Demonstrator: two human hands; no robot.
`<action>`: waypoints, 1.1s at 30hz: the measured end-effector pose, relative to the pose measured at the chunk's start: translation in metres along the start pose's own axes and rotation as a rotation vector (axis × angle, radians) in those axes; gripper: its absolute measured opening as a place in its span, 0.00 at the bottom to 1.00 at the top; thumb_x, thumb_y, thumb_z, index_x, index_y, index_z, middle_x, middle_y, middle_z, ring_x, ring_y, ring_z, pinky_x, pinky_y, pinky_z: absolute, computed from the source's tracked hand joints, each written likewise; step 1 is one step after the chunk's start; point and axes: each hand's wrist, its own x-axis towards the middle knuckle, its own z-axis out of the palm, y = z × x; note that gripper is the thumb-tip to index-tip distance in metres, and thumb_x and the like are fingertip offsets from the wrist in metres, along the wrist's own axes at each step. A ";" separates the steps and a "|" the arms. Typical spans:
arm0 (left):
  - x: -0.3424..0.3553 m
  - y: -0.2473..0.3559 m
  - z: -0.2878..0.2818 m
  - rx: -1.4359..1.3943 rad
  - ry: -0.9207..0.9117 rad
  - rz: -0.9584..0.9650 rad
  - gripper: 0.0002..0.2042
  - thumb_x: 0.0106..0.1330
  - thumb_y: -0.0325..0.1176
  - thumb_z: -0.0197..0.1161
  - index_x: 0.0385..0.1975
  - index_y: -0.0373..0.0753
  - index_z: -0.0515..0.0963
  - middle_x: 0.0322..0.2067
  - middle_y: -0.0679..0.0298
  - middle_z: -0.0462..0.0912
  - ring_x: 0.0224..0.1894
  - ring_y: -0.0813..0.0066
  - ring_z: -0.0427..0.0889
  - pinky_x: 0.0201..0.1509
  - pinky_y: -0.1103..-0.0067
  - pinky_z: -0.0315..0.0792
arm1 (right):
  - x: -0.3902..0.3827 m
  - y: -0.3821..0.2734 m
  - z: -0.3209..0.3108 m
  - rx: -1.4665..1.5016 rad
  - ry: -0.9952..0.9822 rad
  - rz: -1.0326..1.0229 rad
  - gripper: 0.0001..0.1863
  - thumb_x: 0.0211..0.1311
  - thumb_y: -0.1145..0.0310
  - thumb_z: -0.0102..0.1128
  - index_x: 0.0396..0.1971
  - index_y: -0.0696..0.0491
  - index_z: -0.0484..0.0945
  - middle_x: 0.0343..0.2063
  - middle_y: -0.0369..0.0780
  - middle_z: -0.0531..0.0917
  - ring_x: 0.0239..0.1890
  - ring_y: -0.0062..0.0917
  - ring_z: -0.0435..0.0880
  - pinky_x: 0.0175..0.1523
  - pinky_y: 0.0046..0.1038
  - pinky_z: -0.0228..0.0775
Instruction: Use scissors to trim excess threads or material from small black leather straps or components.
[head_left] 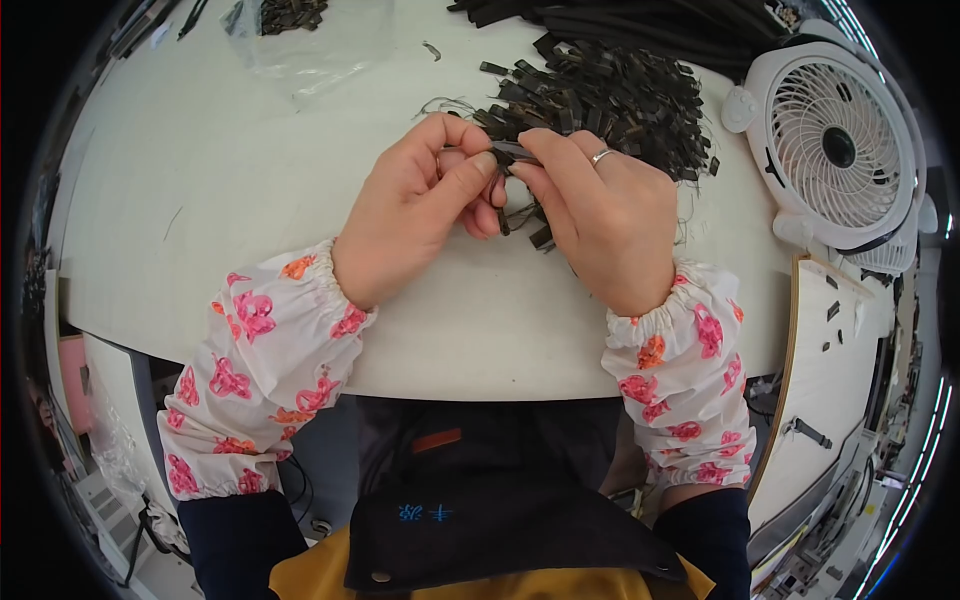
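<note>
Both hands meet over the white table (250, 190), fingertips close together. My left hand (415, 200) is closed, thumb and fingers pinching a small black fabric strip (504, 222), one end of which hangs below the fingers. My right hand (610, 205), with a ring on one finger, pinches a thin grey metal tool (513, 150) that points toward the left fingertips. Whether it is a pair of snips or tweezers I cannot tell. Just beyond the hands lies a heap of short black strips (620, 100) with loose threads.
A white fan (838, 148) stands at the right. Far left on the table is a clear plastic bag (300, 45) with dark pieces inside. Long black fabric lengths (640, 30) lie at the back. A pale board (825, 370) with small dark pieces sits beyond the table's right edge.
</note>
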 end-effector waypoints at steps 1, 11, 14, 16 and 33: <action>0.000 0.000 -0.001 0.000 0.001 -0.001 0.06 0.67 0.30 0.48 0.37 0.33 0.65 0.24 0.65 0.75 0.23 0.83 0.74 0.29 0.86 0.70 | -0.001 0.000 0.001 0.001 -0.001 0.000 0.12 0.43 0.69 0.65 0.30 0.53 0.75 0.17 0.35 0.72 0.18 0.26 0.75 0.21 0.24 0.66; -0.005 -0.002 0.002 0.553 0.003 0.418 0.06 0.58 0.23 0.55 0.36 0.35 0.71 0.22 0.64 0.77 0.21 0.80 0.76 0.23 0.83 0.69 | 0.004 0.000 -0.001 0.839 -0.239 0.515 0.12 0.52 0.66 0.62 0.22 0.62 0.76 0.14 0.37 0.76 0.15 0.15 0.70 0.22 0.19 0.63; -0.002 0.004 -0.010 0.962 0.009 0.660 0.07 0.54 0.21 0.58 0.33 0.34 0.73 0.22 0.62 0.78 0.21 0.75 0.78 0.24 0.82 0.70 | 0.004 0.001 0.000 0.905 -0.241 0.566 0.12 0.53 0.67 0.62 0.21 0.61 0.75 0.12 0.36 0.75 0.15 0.14 0.69 0.21 0.18 0.61; 0.000 0.005 -0.013 1.127 -0.007 0.745 0.07 0.52 0.19 0.58 0.32 0.32 0.73 0.23 0.60 0.79 0.24 0.73 0.80 0.27 0.82 0.72 | 0.008 -0.001 -0.003 0.947 -0.276 0.654 0.11 0.53 0.68 0.61 0.21 0.61 0.75 0.12 0.36 0.75 0.14 0.13 0.68 0.20 0.18 0.60; 0.006 0.000 -0.013 -0.083 0.038 -0.026 0.08 0.67 0.34 0.50 0.40 0.38 0.69 0.32 0.67 0.76 0.29 0.85 0.74 0.32 0.87 0.69 | -0.010 -0.005 0.012 0.402 -0.107 0.184 0.12 0.40 0.71 0.66 0.26 0.54 0.73 0.20 0.38 0.78 0.20 0.31 0.78 0.23 0.28 0.68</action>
